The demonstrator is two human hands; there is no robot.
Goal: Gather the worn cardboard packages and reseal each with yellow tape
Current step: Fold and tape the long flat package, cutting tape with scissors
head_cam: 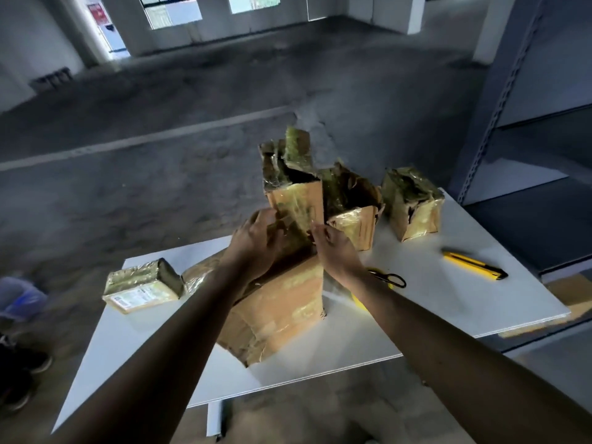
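Observation:
A tall worn cardboard box (296,193) with torn open flaps stands on a larger crumpled box (278,309) on the white table (448,299). My left hand (256,241) grips the tall box's left lower edge. My right hand (336,248) pinches its right lower edge, where shiny tape covers the face. A torn open box (354,216) stands just right of it, and a taped box (413,203) farther right. A flat taped package (144,285) with a label lies at the left. A bit of yellow tape roll (358,302) shows under my right forearm.
Black-handled scissors (389,278) lie by my right wrist. A yellow utility knife (474,264) lies on the table's right part. Grey metal shelving (512,123) stands at the right. A person's shoes (28,363) are on the concrete floor at the left.

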